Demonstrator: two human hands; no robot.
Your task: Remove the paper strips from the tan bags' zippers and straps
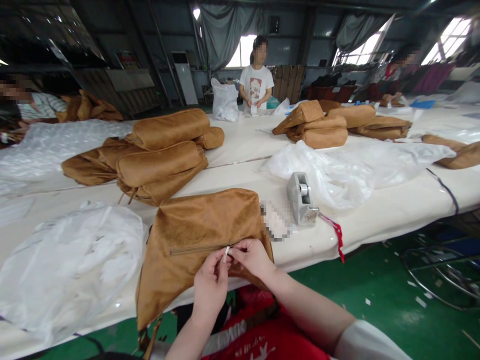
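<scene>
A tan leather bag [213, 215] lies on the table in front of me, with a long zipper [202, 248] across its upper face. Over the zipper's right end, my left hand [212, 280] and my right hand [253, 257] meet with fingertips pinched. Between them is a small white strip [227, 251]; whether it is attached to the zipper pull is hidden by my fingers. Just right of the bag stands a grey tape dispenser [301, 199]. A thin metal tool with a red strip [339, 240] tied to it lies beside the dispenser.
Stacked tan bags [161, 165] lie at the left back, more bags [318, 125] at the right back. Clear plastic bags [75, 265] cover the left front; others [337, 175] spread behind the dispenser. A person [257, 82] stands across the table [240, 175]. A metal-framed stool [442, 280] is at right.
</scene>
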